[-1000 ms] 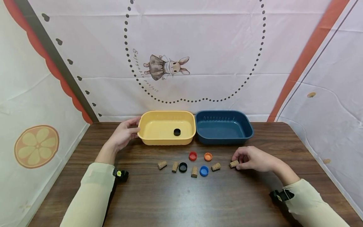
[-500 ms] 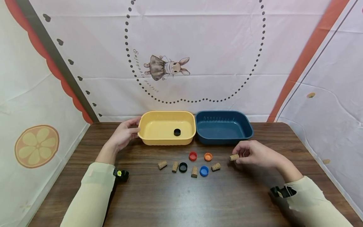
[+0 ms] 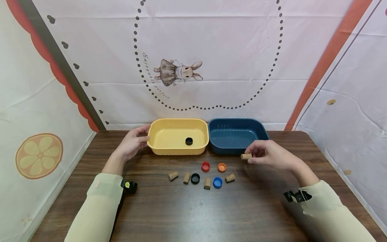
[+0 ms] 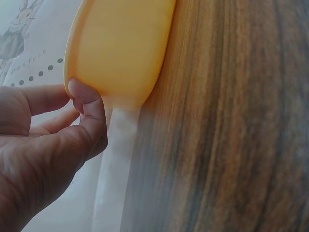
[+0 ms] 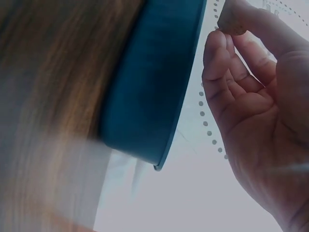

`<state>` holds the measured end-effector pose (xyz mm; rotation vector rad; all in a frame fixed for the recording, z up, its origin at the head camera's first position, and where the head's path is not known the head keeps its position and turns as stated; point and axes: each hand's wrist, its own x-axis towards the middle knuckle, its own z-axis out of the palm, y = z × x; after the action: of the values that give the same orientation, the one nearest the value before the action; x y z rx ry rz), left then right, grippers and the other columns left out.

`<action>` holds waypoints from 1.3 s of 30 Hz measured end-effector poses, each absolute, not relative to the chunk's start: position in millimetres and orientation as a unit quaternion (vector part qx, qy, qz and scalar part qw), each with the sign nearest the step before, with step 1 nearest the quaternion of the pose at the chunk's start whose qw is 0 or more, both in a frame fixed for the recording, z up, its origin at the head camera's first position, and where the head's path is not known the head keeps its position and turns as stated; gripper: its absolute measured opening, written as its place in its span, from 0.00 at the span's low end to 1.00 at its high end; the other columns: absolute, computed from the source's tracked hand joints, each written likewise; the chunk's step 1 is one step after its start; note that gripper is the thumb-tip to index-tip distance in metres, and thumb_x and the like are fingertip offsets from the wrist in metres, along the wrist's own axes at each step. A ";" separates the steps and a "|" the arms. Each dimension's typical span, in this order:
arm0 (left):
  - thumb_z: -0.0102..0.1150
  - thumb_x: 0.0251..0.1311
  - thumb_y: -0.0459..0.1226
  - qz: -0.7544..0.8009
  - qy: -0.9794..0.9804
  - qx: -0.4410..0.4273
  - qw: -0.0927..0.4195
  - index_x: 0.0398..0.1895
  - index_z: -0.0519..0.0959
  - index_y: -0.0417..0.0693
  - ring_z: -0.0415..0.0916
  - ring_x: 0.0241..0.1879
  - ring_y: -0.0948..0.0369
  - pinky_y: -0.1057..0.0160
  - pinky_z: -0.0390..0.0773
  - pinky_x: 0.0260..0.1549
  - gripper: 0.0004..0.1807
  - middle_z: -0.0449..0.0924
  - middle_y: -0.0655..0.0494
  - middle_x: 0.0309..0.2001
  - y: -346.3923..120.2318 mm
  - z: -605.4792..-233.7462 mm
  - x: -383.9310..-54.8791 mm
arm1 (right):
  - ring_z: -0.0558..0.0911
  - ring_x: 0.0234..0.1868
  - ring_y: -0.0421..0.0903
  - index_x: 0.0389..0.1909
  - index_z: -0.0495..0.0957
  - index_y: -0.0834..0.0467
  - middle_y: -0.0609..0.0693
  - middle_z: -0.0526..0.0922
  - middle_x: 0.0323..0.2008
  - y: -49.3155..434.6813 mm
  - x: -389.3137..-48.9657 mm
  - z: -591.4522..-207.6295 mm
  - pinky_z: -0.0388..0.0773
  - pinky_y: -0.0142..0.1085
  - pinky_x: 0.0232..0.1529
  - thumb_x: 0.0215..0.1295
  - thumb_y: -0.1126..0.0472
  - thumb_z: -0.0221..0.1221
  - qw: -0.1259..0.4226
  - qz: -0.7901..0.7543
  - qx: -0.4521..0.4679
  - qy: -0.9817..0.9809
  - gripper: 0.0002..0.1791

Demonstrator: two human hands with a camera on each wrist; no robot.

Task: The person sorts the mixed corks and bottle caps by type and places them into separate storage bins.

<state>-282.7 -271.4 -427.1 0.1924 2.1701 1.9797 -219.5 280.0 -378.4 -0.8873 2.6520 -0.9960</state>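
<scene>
My right hand [image 3: 273, 154] pinches a cork [image 3: 246, 156] between thumb and fingers, raised off the table just in front of the blue basin [image 3: 216, 149]. In the right wrist view the same cork [image 5: 231, 21] shows at the fingertips, beside the blue wall. At the left end of the yellow basin [image 3: 163, 151], my left hand [image 3: 130, 144] grips the rim; the left wrist view shows thumb and finger pinching that edge. A black bottle cap [image 3: 188, 141] lies inside the yellow basin. The visible part of the blue basin's floor holds nothing; its right front corner is behind my hand.
On the wooden table [image 3: 169, 215] lie several corks [image 3: 207, 183], a red cap [image 3: 205, 166], an orange cap [image 3: 222, 167], a blue cap [image 3: 217, 182] and a black cap [image 3: 195, 178]. A printed cloth [image 3: 229, 60] hangs behind the basins, which stand side by side.
My right hand has lifted the cork off the table and carried it away from me, close to the blue basin's front. The left hand stays on the yellow basin.
</scene>
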 end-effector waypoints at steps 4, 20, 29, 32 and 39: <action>0.49 0.78 0.25 0.670 0.733 0.063 0.100 0.84 0.55 0.37 0.75 0.53 0.49 0.67 0.84 0.42 0.34 0.60 0.34 0.65 -271.0 -426.8 -283.0 | 0.81 0.36 0.46 0.48 0.85 0.48 0.44 0.84 0.36 276.9 -225.3 -374.8 0.83 0.37 0.36 0.68 0.56 0.74 0.067 -0.340 -0.292 0.892 0.11; 0.49 0.78 0.25 0.663 0.739 0.061 0.097 0.84 0.55 0.38 0.75 0.55 0.47 0.66 0.83 0.43 0.35 0.60 0.32 0.67 -271.0 -428.2 -282.2 | 0.82 0.35 0.49 0.50 0.86 0.55 0.49 0.86 0.38 262.9 -257.4 -366.6 0.82 0.36 0.35 0.70 0.57 0.72 0.059 -0.364 -0.277 0.887 0.11; 0.49 0.77 0.25 0.664 0.739 0.063 0.096 0.84 0.56 0.39 0.75 0.53 0.48 0.64 0.84 0.43 0.35 0.60 0.33 0.67 -271.2 -429.1 -282.6 | 0.81 0.37 0.50 0.49 0.87 0.55 0.49 0.85 0.38 254.3 -277.3 -370.4 0.82 0.36 0.37 0.69 0.56 0.73 0.051 -0.354 -0.261 0.897 0.12; 0.49 0.77 0.25 0.663 0.740 0.066 0.096 0.84 0.56 0.39 0.75 0.53 0.48 0.65 0.83 0.43 0.35 0.60 0.32 0.67 -271.4 -428.7 -282.0 | 0.81 0.37 0.50 0.48 0.87 0.54 0.49 0.85 0.38 249.8 -283.6 -371.5 0.82 0.37 0.38 0.69 0.57 0.73 0.046 -0.346 -0.255 0.902 0.11; 0.49 0.78 0.25 0.664 0.739 0.064 0.097 0.84 0.55 0.38 0.76 0.55 0.48 0.65 0.84 0.44 0.34 0.59 0.32 0.67 -272.1 -428.7 -281.2 | 0.82 0.38 0.47 0.48 0.87 0.56 0.48 0.86 0.39 240.1 -300.1 -378.0 0.82 0.39 0.40 0.69 0.58 0.73 0.044 -0.318 -0.247 0.914 0.11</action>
<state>-281.2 -272.1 -428.7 0.1901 2.1889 1.9655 -300.1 240.1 -378.0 -0.7561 2.7938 -0.9728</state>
